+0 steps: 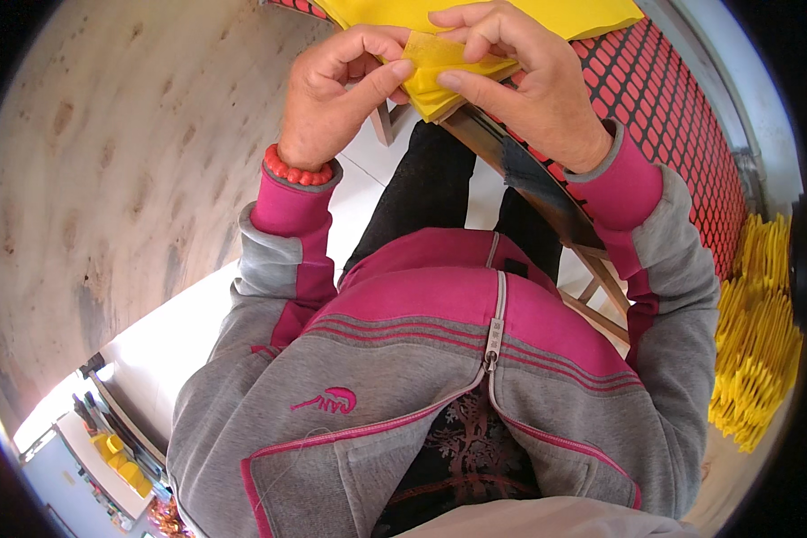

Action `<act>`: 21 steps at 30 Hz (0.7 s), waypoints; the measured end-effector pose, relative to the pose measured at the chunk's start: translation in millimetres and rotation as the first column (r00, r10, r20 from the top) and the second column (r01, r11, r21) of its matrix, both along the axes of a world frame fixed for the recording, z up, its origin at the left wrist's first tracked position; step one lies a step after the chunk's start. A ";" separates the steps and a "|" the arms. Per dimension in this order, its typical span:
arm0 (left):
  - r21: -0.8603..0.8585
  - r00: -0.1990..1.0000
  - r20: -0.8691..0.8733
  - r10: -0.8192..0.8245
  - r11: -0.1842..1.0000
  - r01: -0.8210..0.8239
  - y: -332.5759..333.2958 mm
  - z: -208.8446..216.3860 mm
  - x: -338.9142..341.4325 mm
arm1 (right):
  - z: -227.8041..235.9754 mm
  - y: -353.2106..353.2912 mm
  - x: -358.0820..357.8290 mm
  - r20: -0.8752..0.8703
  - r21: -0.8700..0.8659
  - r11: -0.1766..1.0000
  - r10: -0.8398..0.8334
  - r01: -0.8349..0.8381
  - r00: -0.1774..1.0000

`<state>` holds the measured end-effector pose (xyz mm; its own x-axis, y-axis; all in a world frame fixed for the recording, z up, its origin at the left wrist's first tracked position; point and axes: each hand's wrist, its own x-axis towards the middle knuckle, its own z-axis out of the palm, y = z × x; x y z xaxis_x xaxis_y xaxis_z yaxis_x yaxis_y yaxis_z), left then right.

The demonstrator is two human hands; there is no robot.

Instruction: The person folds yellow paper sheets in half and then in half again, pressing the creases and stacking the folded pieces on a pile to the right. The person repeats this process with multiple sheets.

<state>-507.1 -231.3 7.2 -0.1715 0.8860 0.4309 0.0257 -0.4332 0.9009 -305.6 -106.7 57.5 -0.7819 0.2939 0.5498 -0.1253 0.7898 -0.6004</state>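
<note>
Between my two hands is a small piece of thin yellow fabric [439, 61], bunched in folds and see-through along its upper part. My left hand [336, 90], with a red bead bracelet at the wrist, pinches the left edge between thumb and fingers. On the other side my right hand [533, 85] presses its thumb on the folds, and its fingers curl over the top edge. Just beyond the hands a larger flat yellow sheet [547, 16] lies on the red and black patterned table cover [650, 117].
To the left stands a pale wooden surface [125, 161]. A tall stack of folded yellow pieces [758, 332] sits at the far right. Wooden legs [601, 278] show under the patterned table. At lower left is a shelf with yellow items [121, 462].
</note>
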 end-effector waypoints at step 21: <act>0.048 0.999 -0.051 -0.002 0.999 0.005 0.9 -2.6 -3.3 | 1.0 1.9 -1.6 -0.027 -0.081 0.995 0.057 -0.059 0.998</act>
<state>-510.5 -230.4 4.6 -0.1452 0.8647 0.4809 0.0697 -0.4759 0.8767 -307.2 -104.9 58.5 -0.7855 0.2930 0.5451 -0.1852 0.7291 -0.6589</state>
